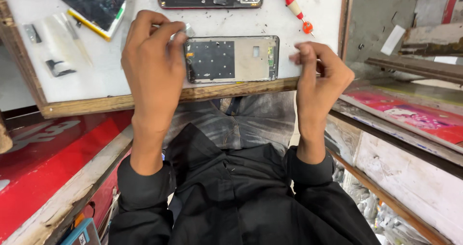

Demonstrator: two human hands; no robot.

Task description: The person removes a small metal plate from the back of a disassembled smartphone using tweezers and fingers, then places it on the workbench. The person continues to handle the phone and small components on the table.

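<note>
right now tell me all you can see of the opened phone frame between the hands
The phone frame lies flat at the white board's front edge, long side across. Its metal rim is silver, the inside bare: a dark plate on the left, pale metal on the right. The left hand pinches something small and silvery at its left corner.

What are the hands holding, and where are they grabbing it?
The left hand pinches a small silvery piece at the left end of the open grey phone frame. The right hand's fingertips are blurred; any hold cannot be told.
</note>
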